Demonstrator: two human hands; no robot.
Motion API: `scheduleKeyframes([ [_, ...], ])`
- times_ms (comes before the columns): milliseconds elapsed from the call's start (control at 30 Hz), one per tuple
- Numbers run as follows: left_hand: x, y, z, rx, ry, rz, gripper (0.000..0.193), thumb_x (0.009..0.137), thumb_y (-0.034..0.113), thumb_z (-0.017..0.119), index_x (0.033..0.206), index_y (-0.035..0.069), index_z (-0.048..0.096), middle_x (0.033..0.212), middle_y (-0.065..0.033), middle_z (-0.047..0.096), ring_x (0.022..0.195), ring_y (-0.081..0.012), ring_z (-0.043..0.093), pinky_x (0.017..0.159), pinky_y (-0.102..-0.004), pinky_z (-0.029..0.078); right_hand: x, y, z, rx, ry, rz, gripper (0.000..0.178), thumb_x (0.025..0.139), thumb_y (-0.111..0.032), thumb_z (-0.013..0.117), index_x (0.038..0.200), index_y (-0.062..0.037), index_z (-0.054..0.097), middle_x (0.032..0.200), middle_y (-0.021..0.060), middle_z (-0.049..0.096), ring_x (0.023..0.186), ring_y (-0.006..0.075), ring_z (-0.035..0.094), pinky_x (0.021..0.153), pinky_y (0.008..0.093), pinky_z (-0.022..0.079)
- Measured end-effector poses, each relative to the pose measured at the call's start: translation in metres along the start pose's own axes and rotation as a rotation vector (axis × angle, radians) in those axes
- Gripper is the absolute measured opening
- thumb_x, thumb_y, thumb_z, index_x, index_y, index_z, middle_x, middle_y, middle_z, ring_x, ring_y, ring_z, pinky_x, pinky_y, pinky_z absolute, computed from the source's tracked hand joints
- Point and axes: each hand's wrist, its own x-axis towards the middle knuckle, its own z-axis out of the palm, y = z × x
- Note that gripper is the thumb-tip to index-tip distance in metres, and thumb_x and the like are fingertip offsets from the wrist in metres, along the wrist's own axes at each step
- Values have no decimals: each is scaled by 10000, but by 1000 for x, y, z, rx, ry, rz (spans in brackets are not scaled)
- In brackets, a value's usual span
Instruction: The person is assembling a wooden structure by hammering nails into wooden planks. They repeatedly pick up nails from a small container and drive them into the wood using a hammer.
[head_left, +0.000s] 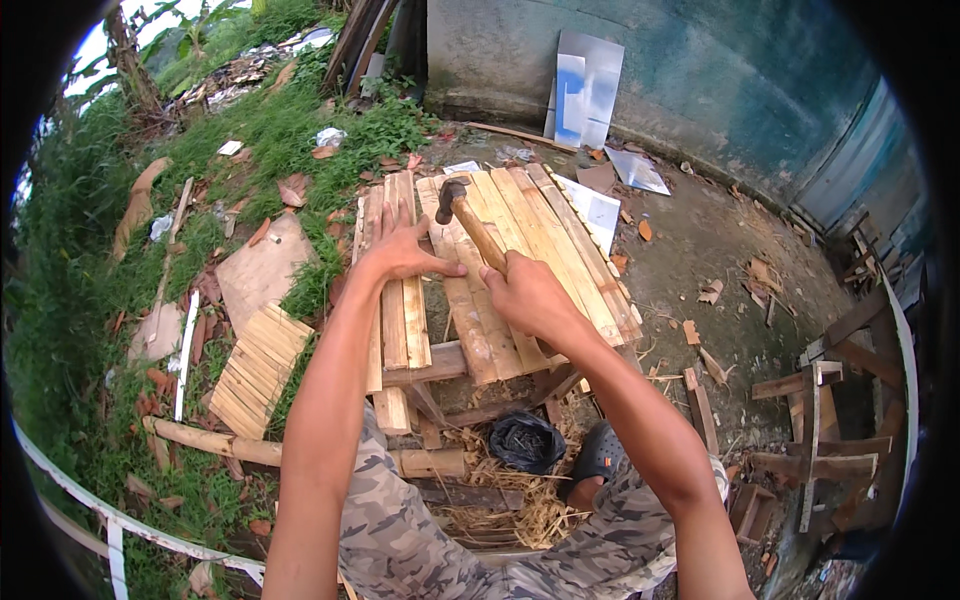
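My right hand (528,292) is wrapped round the wooden handle of a hammer (478,228). The dark metal head of the hammer is over the far part of the light wooden slats (560,260) laid side by side on a low bench. Spread across the narrower slats (404,325) on the left is my left hand (402,250), its thumb stretched toward the hammer. A gap runs between these narrower slats and the wider ones to their right. Whether the hammer head touches the wood, I cannot tell.
Between my legs sits a black plastic bag (527,441) amid wood shavings (500,480). On the left, a small slatted panel (262,368) lies by a bamboo pole (215,440). Wooden frames (815,450) stand at right; metal sheets (588,92) lean on the back wall (700,90).
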Motion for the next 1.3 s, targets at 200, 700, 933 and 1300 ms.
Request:
scheduleKeyframes([
  [200, 1, -2, -3, -8, -54, 1, 1583, 386, 940, 727, 1593, 26, 266, 1655, -317, 26, 1536, -471, -95, 1244, -567, -24, -4, -8, -4, 10, 70, -2, 427, 1028, -331, 554, 973, 93, 572, 749, 265, 661, 633, 388, 652, 646, 482, 521],
  [700, 0, -1, -10, -24, -120, 0, 1500, 434, 798, 841, 1605, 67, 255, 1674, -269, -7, 1555, -403, -94, 1259, -511, -13, 6, -8, 0, 130, 52, 42, 418, 1030, -314, 549, 923, 89, 575, 639, 175, 630, 501, 261, 629, 483, 419, 494],
  [933, 0, -1, -9, 1, -102, -2, 1503, 427, 808, 836, 1604, 71, 261, 1671, -274, 15, 1557, -400, -86, 1259, -513, -10, 3, -15, -10, -2, -144, 138, 450, 1037, -353, 530, 969, 90, 567, 639, 176, 621, 495, 288, 621, 483, 439, 495],
  [1300, -2, -1, -13, -9, -142, -7, 1515, 440, 787, 847, 1614, 69, 214, 1673, -267, 6, 1555, -404, -86, 1259, -504, -35, 3, -18, -1, 96, -72, 186, 431, 1037, -343, 524, 1057, 86, 563, 714, 212, 666, 544, 327, 654, 540, 471, 519],
])
